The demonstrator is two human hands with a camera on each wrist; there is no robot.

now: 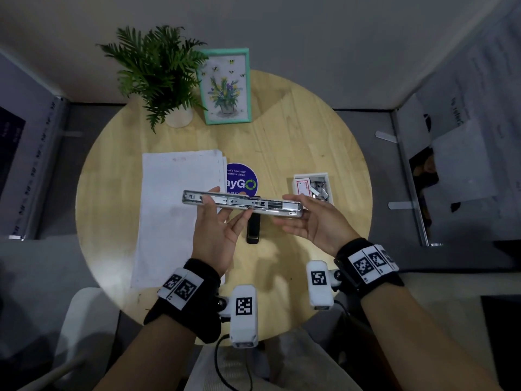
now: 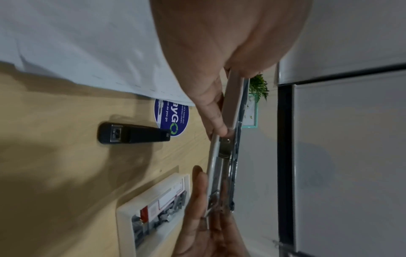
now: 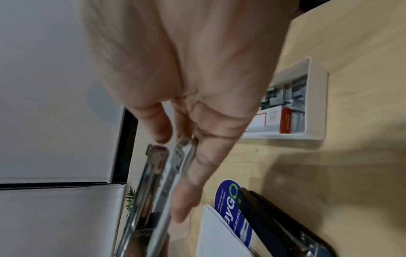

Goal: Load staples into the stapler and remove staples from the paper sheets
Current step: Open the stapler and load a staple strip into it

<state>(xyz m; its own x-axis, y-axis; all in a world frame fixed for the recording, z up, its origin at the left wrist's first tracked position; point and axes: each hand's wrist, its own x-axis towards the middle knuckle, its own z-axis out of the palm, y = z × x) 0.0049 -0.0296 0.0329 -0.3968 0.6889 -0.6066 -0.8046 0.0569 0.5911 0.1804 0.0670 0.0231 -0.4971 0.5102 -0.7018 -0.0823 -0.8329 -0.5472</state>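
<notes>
A long silver-white stapler point(image 1: 242, 203) is folded out flat, its metal staple channel facing up, and is held level above the table. My left hand point(image 1: 225, 207) pinches its left half, thumb on top and fingers underneath. My right hand point(image 1: 284, 211) grips the right end the same way. The wrist views show the stapler point(image 2: 224, 153) point(image 3: 158, 182) edge-on between the fingers. A stack of white paper sheets point(image 1: 174, 210) lies on the table at left. At right, a white tray point(image 1: 310, 174) holds a red-and-white staple box point(image 1: 303, 187) and loose staple strips.
A small black stapler point(image 1: 253, 228) lies on the round wooden table point(image 1: 338, 165) below my hands, beside a blue round sticker point(image 1: 245, 179). At the back stand a potted plant point(image 1: 160, 74) and a teal picture frame point(image 1: 225, 86). Grey partitions surround the table.
</notes>
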